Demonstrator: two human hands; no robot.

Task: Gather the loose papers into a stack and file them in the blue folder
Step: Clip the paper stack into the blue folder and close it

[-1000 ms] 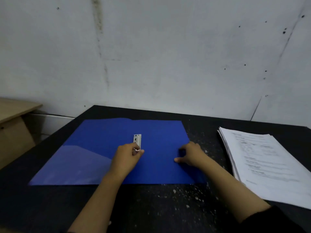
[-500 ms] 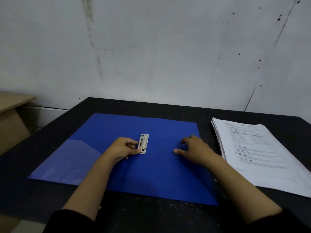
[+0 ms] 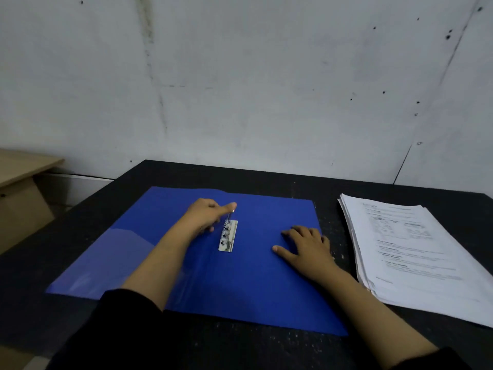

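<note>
The blue folder (image 3: 253, 276) lies open on the black tabletop (image 3: 40, 276). The left hand (image 3: 205, 212) pinches the raised lever of the metal clip (image 3: 229, 237) at the fold. The right hand (image 3: 306, 244) presses flat, fingers straight, on the folder's right half. The paper stack (image 3: 413, 249) lies just beside it.

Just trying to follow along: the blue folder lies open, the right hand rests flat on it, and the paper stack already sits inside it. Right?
Not quite. The head view shows the paper stack on the black table, to the right of the blue folder, not inside it. The folder does lie open, with the right hand flat on it.
</note>
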